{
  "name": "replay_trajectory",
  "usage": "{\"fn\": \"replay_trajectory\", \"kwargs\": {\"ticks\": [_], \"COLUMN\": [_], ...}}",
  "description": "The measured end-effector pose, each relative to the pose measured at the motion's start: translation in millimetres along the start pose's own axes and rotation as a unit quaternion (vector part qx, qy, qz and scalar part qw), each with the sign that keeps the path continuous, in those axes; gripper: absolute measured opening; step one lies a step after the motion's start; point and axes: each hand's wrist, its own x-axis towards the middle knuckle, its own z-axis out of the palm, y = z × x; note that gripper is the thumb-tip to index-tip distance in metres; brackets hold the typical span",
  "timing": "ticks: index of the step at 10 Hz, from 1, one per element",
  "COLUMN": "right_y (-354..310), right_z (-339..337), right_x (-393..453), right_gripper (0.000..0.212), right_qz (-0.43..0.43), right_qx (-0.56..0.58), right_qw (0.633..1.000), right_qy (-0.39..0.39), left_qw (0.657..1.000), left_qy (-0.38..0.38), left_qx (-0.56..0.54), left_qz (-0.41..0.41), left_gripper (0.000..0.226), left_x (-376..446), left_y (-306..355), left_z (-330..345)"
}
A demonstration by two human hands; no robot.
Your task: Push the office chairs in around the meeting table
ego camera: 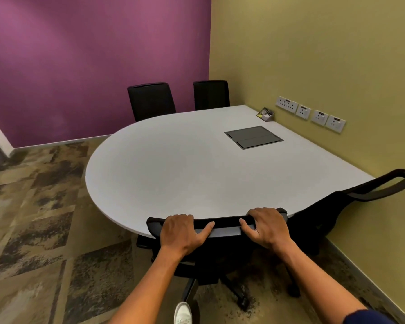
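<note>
A black office chair (pixel 227 226) stands right in front of me, its backrest top against the near curved edge of the grey meeting table (pixel 173 174). My left hand (pixel 182 232) grips the left part of the backrest top. My right hand (pixel 267 226) grips the right part. A second black chair (pixel 337 206) leans at the table's near right side, beside the yellow wall. Two more black chairs (pixel 151 100) (pixel 211 94) stand tucked at the table's far side by the purple wall.
A dark cable hatch (pixel 253 137) is set in the tabletop and a small desk organiser (pixel 265 114) sits at its far right corner. Wall sockets (pixel 310 113) line the yellow wall. Patterned carpet (pixel 38 218) stretches to the left. My white shoe (pixel 183 313) shows below.
</note>
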Motion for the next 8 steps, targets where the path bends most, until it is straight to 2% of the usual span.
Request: {"fn": "replay_trajectory", "kwargs": {"ticks": [2,4,5,6,7,8], "right_y": [-1,9,5,2,-10,-39], "right_z": [-3,3,2,-4,-15,-23], "right_x": [-2,-10,-12,-13,6,41], "right_gripper": [0.070,0.070,0.085,0.100,0.111,0.117], "right_qz": [0.006,0.007,0.008,0.034,0.079,0.084], "right_qx": [0.007,0.029,0.028,0.025,0.069,0.096], "right_qw": [1.000,0.999,1.000,0.996,0.989,0.988], "right_qy": [-0.010,0.022,-0.006,-0.079,-0.108,-0.087], "left_qw": [1.000,0.999,0.996,0.992,0.989,0.989], "left_qy": [-0.008,-0.014,-0.040,-0.081,-0.095,-0.094], "left_qx": [-0.009,-0.041,-0.059,-0.079,-0.097,-0.113], "left_qz": [0.005,0.027,0.046,0.062,0.053,0.012], "left_gripper": [0.088,0.092,0.089,0.089,0.094,0.102], "left_x": [-2,-3,0,-2,8,22], "left_y": [0,5,-5,-15,-36,-64], "left_z": [-5,0,0,-5,-14,-32]}}
